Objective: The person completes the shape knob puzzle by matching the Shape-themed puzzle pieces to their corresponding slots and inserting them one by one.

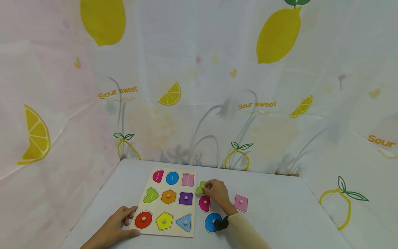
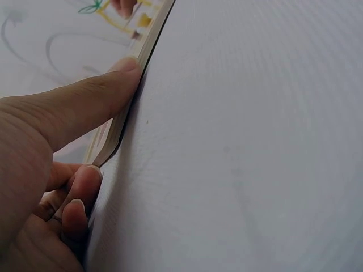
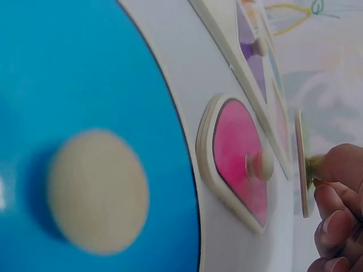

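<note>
My left hand holds the near-left corner of a wooden shape puzzle board, the thumb along its front edge and the fingers bent at its left side. By its knob, my right hand pinches a green heart puzzle piece just right of the board. In the right wrist view that heart piece stands tilted on edge, clear of the table. Close below the hand lies a magenta semicircle piece. A blue circle piece sits nearer, partly covered by the dark wrist strap.
A pink square piece lies right of my right forearm. Knobbed pieces sit in the board, among them an orange hexagon and a yellow pentagon. The green heart recess and the top-row recesses show printed words. Lemon-printed cloth walls surround the white table.
</note>
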Available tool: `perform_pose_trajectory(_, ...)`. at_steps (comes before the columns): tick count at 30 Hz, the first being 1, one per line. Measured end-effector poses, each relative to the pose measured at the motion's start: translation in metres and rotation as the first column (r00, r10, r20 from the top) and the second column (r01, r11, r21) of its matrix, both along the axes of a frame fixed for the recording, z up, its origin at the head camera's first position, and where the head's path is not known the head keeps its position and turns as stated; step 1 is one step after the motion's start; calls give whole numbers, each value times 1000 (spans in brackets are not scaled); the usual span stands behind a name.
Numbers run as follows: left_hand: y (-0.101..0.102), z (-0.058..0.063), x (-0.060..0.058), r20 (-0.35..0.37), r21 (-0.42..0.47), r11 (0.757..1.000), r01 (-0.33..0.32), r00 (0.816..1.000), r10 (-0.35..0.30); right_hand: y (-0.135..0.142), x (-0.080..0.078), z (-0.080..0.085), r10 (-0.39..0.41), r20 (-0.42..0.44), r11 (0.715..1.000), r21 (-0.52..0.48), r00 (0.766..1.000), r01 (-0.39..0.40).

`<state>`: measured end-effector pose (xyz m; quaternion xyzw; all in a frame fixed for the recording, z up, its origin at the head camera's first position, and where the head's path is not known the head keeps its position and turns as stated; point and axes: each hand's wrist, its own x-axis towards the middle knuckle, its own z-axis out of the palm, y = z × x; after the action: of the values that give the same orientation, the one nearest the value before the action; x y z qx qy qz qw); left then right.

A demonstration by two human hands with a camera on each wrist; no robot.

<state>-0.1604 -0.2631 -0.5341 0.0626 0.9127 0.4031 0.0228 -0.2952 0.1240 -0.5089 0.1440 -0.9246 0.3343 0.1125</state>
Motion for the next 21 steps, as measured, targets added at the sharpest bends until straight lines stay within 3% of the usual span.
perform_pose_trajectory(21,3,2,0,41,-3,1000,-25,999,25,-30,2,14,94,-30,995,-15,995,-94)
